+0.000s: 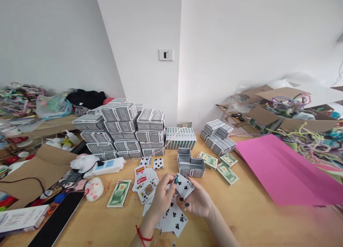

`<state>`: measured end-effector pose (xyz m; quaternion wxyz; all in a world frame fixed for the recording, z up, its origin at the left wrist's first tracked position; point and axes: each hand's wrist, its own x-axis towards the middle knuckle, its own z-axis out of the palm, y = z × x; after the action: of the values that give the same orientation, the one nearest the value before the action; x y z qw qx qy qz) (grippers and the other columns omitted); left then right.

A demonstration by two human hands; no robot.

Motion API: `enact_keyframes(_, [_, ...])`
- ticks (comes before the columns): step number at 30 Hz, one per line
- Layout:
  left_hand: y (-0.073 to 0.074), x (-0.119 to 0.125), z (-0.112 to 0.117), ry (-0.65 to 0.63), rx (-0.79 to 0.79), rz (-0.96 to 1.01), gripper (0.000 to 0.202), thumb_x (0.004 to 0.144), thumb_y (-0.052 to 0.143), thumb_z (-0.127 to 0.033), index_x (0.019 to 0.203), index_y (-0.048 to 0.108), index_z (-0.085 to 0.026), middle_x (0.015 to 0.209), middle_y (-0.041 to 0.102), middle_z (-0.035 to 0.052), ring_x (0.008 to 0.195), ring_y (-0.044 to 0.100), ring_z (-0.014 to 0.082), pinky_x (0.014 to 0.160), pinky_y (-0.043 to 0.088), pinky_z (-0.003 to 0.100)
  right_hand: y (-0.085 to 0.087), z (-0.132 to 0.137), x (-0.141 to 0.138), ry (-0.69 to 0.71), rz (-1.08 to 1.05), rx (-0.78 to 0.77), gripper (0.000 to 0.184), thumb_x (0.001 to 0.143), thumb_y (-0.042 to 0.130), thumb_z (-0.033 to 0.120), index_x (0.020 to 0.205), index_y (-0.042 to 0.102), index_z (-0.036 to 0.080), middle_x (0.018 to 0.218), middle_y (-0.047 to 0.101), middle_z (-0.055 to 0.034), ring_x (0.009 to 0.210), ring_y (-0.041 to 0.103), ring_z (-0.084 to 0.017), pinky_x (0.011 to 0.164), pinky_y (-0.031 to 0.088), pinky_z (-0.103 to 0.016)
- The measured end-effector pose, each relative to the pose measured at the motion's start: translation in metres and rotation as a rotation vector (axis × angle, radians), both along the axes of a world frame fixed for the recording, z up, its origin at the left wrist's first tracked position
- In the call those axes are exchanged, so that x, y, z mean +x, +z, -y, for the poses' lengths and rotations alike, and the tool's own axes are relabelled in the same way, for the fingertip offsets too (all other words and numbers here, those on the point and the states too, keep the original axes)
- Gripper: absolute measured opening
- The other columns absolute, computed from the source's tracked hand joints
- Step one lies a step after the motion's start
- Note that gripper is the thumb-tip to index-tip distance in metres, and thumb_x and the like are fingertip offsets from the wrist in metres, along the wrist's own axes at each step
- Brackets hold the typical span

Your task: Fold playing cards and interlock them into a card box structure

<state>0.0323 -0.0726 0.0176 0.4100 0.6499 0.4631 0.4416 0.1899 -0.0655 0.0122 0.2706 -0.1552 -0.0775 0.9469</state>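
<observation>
My left hand [164,194] pinches a playing card with black clubs [184,186] at its left edge, the thumb on its face. On the card's right side, my right hand [200,201] grips it with fingers curled underneath. Whether it is one card or a few together I cannot tell. Below my hands, loose playing cards [177,218] lie on the wooden table in an overlapping heap. To the left is another spread of cards [148,190], with a red joker-like card on top. Just beyond my hands stands a folded-card structure [191,165] with a raised left corner.
Stacked blocks of folded cards [119,129] rise at the back left; a smaller group [218,136] stands back right. Green card decks [119,193] lie on both sides. A white power strip [109,166], a dark tablet-like slab [57,220] and a pink sheet [284,172] flank the workspace.
</observation>
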Motion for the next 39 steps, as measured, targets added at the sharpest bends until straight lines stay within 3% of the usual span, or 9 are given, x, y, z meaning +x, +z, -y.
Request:
enact_keyframes(2, [-0.002,-0.001,-0.002,0.07,0.039,0.043,0.017,0.085,0.04,-0.032,0.085,0.051,-0.019,0.108,0.054,0.0082,0.086,0.057,0.0169,0.061,0.048,0.024,0.0,0.0,-0.001,-0.034,0.037,0.02,0.039,0.079,0.048,0.048,0.097,0.058,0.015,0.092,0.065,-0.0072,0.064,0.055,-0.012,0.052,0.036,-0.018])
enact_keyframes(7, [-0.003,-0.012,-0.008,0.295,0.268,-0.025,0.012,0.083,0.045,-0.027,0.085,0.054,-0.019,0.103,0.056,0.0082,0.102,0.053,0.0199,0.085,0.044,0.033,-0.001,0.0,-0.005,-0.173,0.136,0.139,0.034,0.079,0.052,0.041,0.096,0.061,0.013,0.091,0.065,-0.0074,0.068,0.058,-0.013,0.062,0.043,-0.023])
enact_keyframes(12, [0.003,-0.007,-0.001,0.051,0.213,-0.039,0.009,0.082,0.042,-0.017,0.086,0.05,-0.02,0.118,0.052,0.0095,0.108,0.051,0.019,0.087,0.044,0.033,0.002,0.002,-0.01,-0.393,0.232,0.272,0.026,0.078,0.055,0.037,0.096,0.06,0.018,0.09,0.065,-0.0048,0.077,0.06,-0.018,0.073,0.046,-0.033])
enact_keyframes(15, [0.01,-0.001,0.003,-0.071,0.192,-0.138,0.012,0.076,0.046,-0.009,0.081,0.049,-0.02,0.124,0.049,0.0082,0.114,0.047,0.0205,0.093,0.04,0.038,0.003,0.002,-0.011,-0.497,0.338,0.302,0.025,0.075,0.061,0.033,0.099,0.057,0.025,0.087,0.064,-0.0003,0.071,0.058,-0.014,0.068,0.046,-0.029])
enact_keyframes(18, [0.017,-0.001,0.004,-0.133,0.19,-0.239,0.015,0.07,0.047,-0.006,0.073,0.047,-0.021,0.127,0.046,0.0068,0.117,0.043,0.0218,0.093,0.038,0.038,0.0,0.001,-0.012,-0.509,0.442,0.335,0.03,0.07,0.066,0.033,0.097,0.058,0.024,0.08,0.063,0.0007,0.065,0.056,-0.012,0.06,0.044,-0.023])
enact_keyframes(23, [0.014,-0.004,0.002,-0.118,0.186,-0.293,0.019,0.067,0.051,-0.005,0.076,0.049,-0.021,0.121,0.05,0.0056,0.113,0.046,0.0217,0.091,0.04,0.038,-0.006,-0.002,-0.012,-0.502,0.529,0.349,0.033,0.064,0.07,0.037,0.092,0.062,0.021,0.074,0.063,0.0008,0.063,0.055,-0.012,0.056,0.042,-0.021])
enact_keyframes(29, [-0.002,-0.004,-0.002,0.055,0.168,-0.309,0.059,0.067,0.053,-0.006,0.12,0.036,-0.025,0.121,0.047,0.0071,0.114,0.045,0.0226,0.094,0.039,0.042,-0.009,-0.004,-0.011,-0.534,0.726,0.38,0.048,0.059,0.071,0.044,0.1,0.062,0.021,0.093,0.064,-0.0034,0.074,0.059,-0.016,0.061,0.047,-0.026])
enact_keyframes(32, [-0.005,-0.003,-0.003,0.037,0.202,-0.375,0.059,0.067,0.051,-0.004,0.12,0.038,-0.028,0.121,0.045,0.0057,0.116,0.042,0.0233,0.096,0.038,0.043,-0.012,-0.005,-0.011,-0.584,0.809,0.428,0.052,0.059,0.07,0.046,0.103,0.061,0.02,0.098,0.062,-0.0049,0.078,0.059,-0.019,0.06,0.049,-0.027])
enact_keyframes(39, [-0.005,0.001,-0.001,-0.016,0.262,-0.403,0.059,0.064,0.047,0.001,0.116,0.043,-0.026,0.117,0.046,0.0057,0.114,0.042,0.0232,0.096,0.038,0.043,-0.01,-0.004,-0.014,-0.699,0.93,0.469,0.047,0.056,0.073,0.041,0.096,0.063,0.019,0.084,0.064,-0.0048,0.073,0.06,-0.02,0.056,0.05,-0.027])
